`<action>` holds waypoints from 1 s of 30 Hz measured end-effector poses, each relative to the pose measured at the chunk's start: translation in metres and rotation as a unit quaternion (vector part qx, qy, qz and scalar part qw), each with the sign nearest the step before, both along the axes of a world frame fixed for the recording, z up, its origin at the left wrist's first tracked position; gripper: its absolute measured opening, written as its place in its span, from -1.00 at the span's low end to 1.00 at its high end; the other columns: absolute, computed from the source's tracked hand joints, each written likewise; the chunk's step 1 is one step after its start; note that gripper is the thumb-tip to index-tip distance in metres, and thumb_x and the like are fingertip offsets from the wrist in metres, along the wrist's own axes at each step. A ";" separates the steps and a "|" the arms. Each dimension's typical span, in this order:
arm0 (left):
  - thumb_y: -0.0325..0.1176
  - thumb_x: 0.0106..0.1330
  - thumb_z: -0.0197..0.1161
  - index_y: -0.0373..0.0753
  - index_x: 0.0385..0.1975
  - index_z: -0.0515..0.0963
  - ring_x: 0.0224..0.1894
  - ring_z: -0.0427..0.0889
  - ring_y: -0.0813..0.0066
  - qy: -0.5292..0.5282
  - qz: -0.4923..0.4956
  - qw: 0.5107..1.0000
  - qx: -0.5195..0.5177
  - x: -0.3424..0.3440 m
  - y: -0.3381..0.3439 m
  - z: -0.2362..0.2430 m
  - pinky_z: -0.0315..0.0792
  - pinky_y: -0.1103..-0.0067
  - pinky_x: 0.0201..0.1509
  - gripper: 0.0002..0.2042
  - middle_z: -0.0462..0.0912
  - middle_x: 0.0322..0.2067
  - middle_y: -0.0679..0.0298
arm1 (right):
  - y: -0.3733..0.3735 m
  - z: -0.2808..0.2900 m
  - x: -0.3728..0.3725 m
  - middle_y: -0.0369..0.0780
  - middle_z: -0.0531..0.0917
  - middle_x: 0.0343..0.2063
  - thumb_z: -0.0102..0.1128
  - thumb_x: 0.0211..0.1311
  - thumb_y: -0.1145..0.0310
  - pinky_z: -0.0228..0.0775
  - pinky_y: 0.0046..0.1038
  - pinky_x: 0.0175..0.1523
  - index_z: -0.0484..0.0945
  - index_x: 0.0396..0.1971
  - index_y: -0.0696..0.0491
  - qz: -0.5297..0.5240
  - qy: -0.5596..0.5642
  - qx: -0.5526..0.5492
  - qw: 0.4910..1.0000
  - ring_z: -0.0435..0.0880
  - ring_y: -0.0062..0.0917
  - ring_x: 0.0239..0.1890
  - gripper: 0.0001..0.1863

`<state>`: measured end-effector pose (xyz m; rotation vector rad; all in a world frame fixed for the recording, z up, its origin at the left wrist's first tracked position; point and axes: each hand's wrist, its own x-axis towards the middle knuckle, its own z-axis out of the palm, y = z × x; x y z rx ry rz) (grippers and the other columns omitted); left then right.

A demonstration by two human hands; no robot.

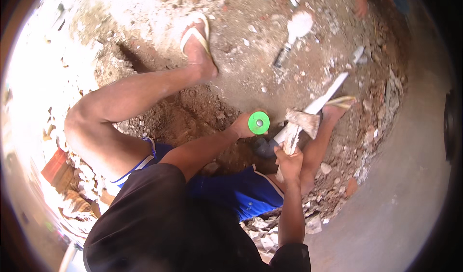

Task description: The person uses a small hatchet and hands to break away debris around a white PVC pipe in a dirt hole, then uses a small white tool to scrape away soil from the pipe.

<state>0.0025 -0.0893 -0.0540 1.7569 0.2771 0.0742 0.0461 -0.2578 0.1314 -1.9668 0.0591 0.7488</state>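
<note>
My left hand is closed around a tool seen end-on, topped by a bright green round guard with a metal knob at its centre. The guard hides the fingers and the rest of the tool; it looks like a chisel. To its right, my right hand grips the pale wooden handle of a hatchet, whose dusty head flares to one side. Behind the hatchet a long, pale flat blade slants up to the right, partly covered. My left hand is above broken earth between my legs.
A dusty trowel with a dark handle lies ahead on the ground. My sandalled feet are spread apart. Another person's hand shows at the far right. Rubble lines the smooth grey surface on the right. A reddish brick sits left.
</note>
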 end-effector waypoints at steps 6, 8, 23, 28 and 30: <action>-0.25 0.23 0.35 -0.16 0.08 0.51 0.17 0.52 0.24 0.052 -0.138 0.981 0.127 0.051 -0.006 -0.044 0.37 0.38 0.29 -0.59 0.59 0.08 0.19 | -0.004 -0.001 -0.008 -0.32 0.58 -0.56 0.32 0.15 0.65 0.32 -0.64 -0.59 0.55 -0.31 0.16 -0.139 -0.001 0.142 0.980 0.47 -0.74 -0.68 -0.85; -0.26 0.25 0.32 -0.16 0.08 0.51 0.18 0.51 0.25 0.132 -0.163 0.967 0.147 0.076 0.009 -0.050 0.36 0.38 0.29 -0.60 0.58 0.09 0.20 | -0.010 -0.016 -0.012 -0.31 0.58 -0.56 0.32 0.15 0.65 0.32 -0.64 -0.59 0.55 -0.31 0.16 -0.163 0.012 0.144 0.976 0.46 -0.74 -0.68 -0.85; -0.33 0.16 0.40 -0.21 0.03 0.51 0.02 0.61 0.38 0.079 -0.081 0.992 -0.061 -0.019 0.095 0.040 0.50 0.50 0.11 -0.58 0.60 0.00 0.19 | -0.044 -0.013 -0.055 -0.28 0.51 -0.62 0.30 0.20 0.56 0.37 -0.54 -0.58 0.53 -0.18 0.15 -0.241 0.051 0.109 0.963 0.48 -0.60 -0.69 -0.79; -0.43 -0.02 0.48 -0.24 -0.14 0.52 -0.13 0.64 0.48 -0.092 -0.157 0.978 -0.100 0.007 0.018 0.087 0.50 0.55 -0.03 -0.59 0.62 -0.15 0.26 | -0.042 0.016 -0.058 -0.26 0.55 -0.41 0.17 0.33 0.39 0.43 -0.51 -0.50 0.42 -0.03 0.12 -0.225 0.141 0.137 0.954 0.53 -0.58 -0.55 -0.73; -0.43 0.03 0.48 -0.25 -0.22 0.54 -0.19 0.62 0.53 -0.050 -0.145 0.969 -0.195 0.006 -0.003 0.091 0.49 0.55 -0.07 -0.68 0.62 -0.25 0.30 | -0.045 0.016 -0.060 -0.26 0.55 -0.41 0.16 0.33 0.39 0.44 -0.51 -0.49 0.42 -0.07 0.11 -0.199 0.187 0.106 0.956 0.54 -0.58 -0.55 -0.76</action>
